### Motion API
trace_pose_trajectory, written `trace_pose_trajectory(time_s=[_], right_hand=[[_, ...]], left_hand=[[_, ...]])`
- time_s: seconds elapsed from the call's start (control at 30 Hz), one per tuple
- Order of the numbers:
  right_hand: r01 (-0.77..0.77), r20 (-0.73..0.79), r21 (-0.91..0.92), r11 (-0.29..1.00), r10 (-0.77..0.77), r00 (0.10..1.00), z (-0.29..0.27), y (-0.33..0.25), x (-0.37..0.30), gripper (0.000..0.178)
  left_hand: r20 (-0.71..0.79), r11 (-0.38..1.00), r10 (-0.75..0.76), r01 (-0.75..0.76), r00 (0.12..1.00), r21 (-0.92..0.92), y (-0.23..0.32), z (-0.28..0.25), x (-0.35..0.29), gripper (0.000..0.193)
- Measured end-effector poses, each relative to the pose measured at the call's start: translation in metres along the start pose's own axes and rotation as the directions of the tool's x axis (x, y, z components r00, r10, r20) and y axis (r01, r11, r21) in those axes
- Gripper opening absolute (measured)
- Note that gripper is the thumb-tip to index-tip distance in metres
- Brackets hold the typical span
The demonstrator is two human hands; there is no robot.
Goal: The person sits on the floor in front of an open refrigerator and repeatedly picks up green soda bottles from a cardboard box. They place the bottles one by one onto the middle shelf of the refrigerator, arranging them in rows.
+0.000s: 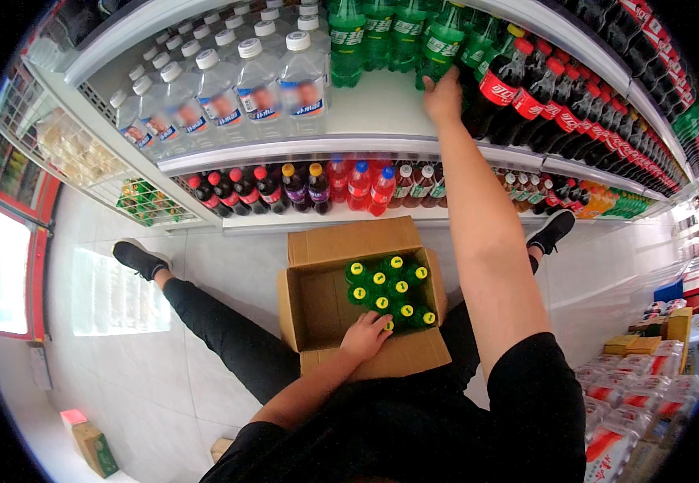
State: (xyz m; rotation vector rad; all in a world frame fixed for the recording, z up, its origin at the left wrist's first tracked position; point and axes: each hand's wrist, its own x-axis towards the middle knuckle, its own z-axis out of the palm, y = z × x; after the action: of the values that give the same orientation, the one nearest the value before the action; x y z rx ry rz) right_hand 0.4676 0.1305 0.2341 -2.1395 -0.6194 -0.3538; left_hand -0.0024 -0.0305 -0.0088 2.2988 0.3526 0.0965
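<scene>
An open cardboard box [317, 310] sits between my legs, its flaps folded outward. Several green soda bottles [379, 278] with yellow caps stand upright on its right side; bare cardboard bottom shows at its left. My left hand [368, 336] reaches over the near flap, its fingers closed on the yellow cap of the nearest bottle. My right hand [444, 98] is stretched up to the shelf, gripping the lower part of a green soda bottle [441, 44] at the right end of a green row. That bottle leans a little; its far side and some of my fingers are hidden.
Large clear water bottles [261, 92] fill the shelf's left, dark cola bottles [502, 84] its right. White shelf board [377, 109] shows between. Smaller drinks [357, 187] line the lower shelf. Wrapped drink packs [627, 386] are stacked on the right; a small carton [92, 447] stands at lower left.
</scene>
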Motion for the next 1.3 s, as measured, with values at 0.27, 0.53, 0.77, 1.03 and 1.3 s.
trace_pose_trajectory(time_s=[0.27, 0.53, 0.77, 1.03, 1.3], right_hand=[[0.054, -0.043, -0.043, 0.998, -0.056, 0.997, 0.004, 0.01, 0.002, 0.051], [0.058, -0.079, -0.054, 0.997, -0.062, 0.995, -0.002, -0.004, -0.005, 0.046], [0.033, -0.118, -0.081, 0.996, -0.043, 0.992, -0.01, -0.021, -0.015, 0.062], [0.012, -0.086, -0.096, 0.995, -0.02, 0.996, -0.019, -0.03, -0.013, 0.078], [-0.015, -0.062, -0.104, 0.994, 0.009, 0.998, -0.015, -0.019, -0.003, 0.076]], left_hand=[[-0.007, 0.999, 0.031, -0.031, 0.999, -0.02, 0.002, -0.002, 0.003, 0.038], [-0.02, 0.999, 0.029, -0.03, 0.999, -0.011, 0.001, -0.002, 0.003, 0.038], [0.007, 1.0, -0.007, 0.007, 1.0, -0.018, 0.005, -0.005, 0.002, 0.038], [0.005, 1.0, 0.011, -0.011, 1.0, -0.005, 0.0, 0.0, 0.003, 0.038], [-0.011, 1.0, 0.016, -0.016, 1.0, 0.017, 0.004, -0.001, 0.003, 0.037]])
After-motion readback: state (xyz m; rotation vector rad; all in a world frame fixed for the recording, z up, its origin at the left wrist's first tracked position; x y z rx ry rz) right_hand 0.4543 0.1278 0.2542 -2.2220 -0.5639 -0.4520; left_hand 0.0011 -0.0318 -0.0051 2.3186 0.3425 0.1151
